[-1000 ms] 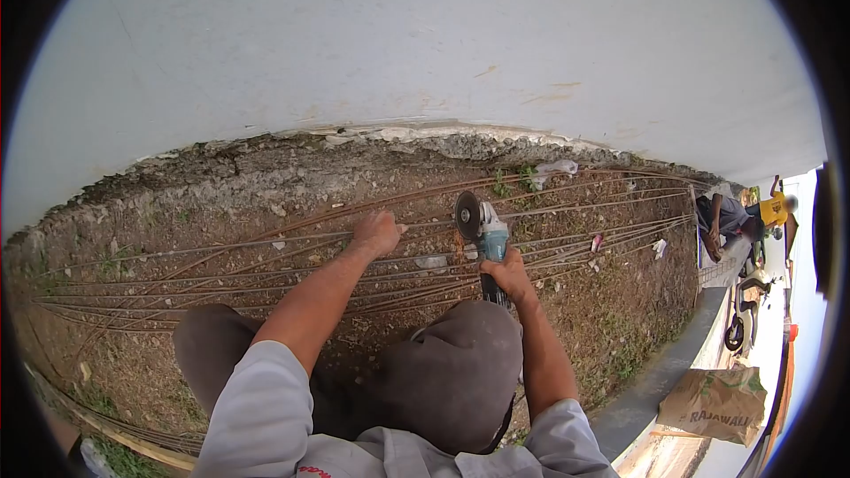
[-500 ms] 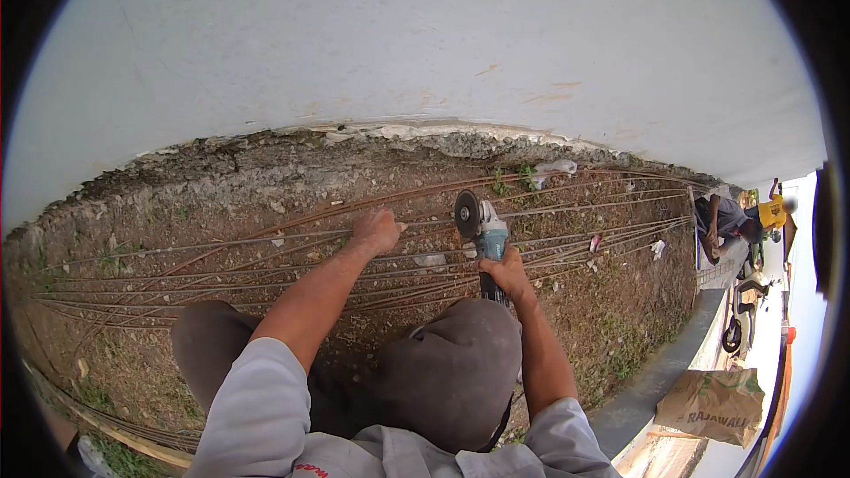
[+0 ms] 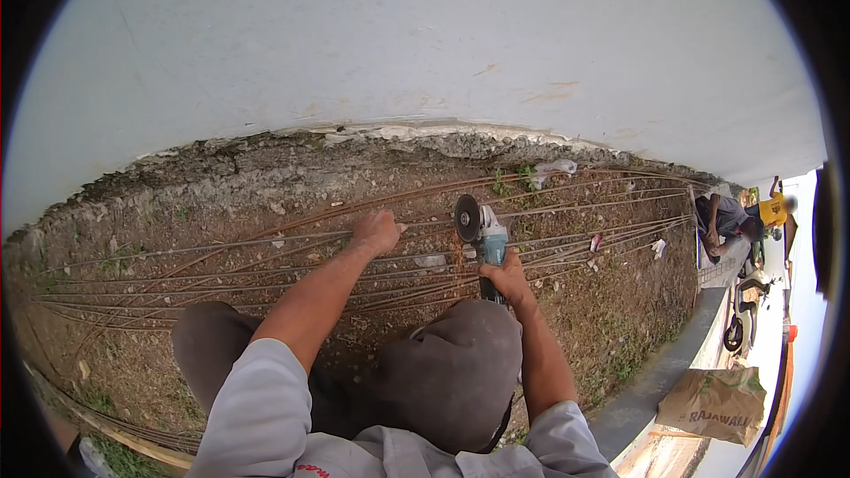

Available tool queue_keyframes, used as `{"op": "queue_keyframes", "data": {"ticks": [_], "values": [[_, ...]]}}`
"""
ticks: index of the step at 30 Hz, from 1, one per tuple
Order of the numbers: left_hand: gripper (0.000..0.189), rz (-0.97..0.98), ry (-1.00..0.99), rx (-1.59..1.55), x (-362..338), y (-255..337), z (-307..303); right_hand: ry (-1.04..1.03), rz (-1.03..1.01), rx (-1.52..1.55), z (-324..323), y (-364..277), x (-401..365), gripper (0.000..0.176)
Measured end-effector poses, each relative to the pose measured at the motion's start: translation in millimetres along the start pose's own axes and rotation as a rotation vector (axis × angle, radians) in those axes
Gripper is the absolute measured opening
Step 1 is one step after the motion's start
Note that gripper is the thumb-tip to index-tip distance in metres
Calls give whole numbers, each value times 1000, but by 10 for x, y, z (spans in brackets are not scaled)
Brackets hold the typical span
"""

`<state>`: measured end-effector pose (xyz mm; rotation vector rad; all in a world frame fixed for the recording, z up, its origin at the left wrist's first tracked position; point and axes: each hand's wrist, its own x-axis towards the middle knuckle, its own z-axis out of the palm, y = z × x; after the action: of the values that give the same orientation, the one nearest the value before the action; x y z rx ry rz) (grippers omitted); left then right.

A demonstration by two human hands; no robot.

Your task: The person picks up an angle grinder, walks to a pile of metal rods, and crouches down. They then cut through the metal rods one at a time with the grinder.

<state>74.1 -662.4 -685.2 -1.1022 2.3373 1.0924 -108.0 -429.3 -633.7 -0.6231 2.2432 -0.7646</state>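
My right hand [image 3: 506,276] is wrapped round the body of a teal angle grinder [image 3: 492,246]. The grinder's dark disc [image 3: 467,218] touches or nearly touches one of the long thin metal rods [image 3: 567,207], and orange sparks [image 3: 459,255] show just below it. To the left, my left hand [image 3: 378,232] is closed round the same rod, a short way from the disc. Several more rods run left to right beneath both hands, close above the ground.
A pale wall [image 3: 425,44] rises beyond the rods. Plastic scraps [image 3: 555,170] lie on the soil. At the right are a crouching person [image 3: 728,214], another person in yellow [image 3: 774,210], a motorbike [image 3: 737,323] and a brown paper sack [image 3: 713,403].
Orange sparks now show under the disc, where none showed before. My right hand and the grinder have shifted very slightly. The left hand stays in place.
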Motion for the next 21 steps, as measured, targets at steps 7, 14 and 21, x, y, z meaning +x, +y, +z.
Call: {"op": "queue_keyframes", "data": {"ticks": [7, 14, 21], "values": [[47, -35, -45, -15, -36, 45, -70, 10, -42, 117, 33, 92, -17, 58], [46, 0, 0, 3, -18, 27, -47, -33, -4, 58, -5, 143, 41, 60], [46, -10, -4, -3, -21, 27, -45, -9, -5, 104, 12, 94, 99, 51]]}}
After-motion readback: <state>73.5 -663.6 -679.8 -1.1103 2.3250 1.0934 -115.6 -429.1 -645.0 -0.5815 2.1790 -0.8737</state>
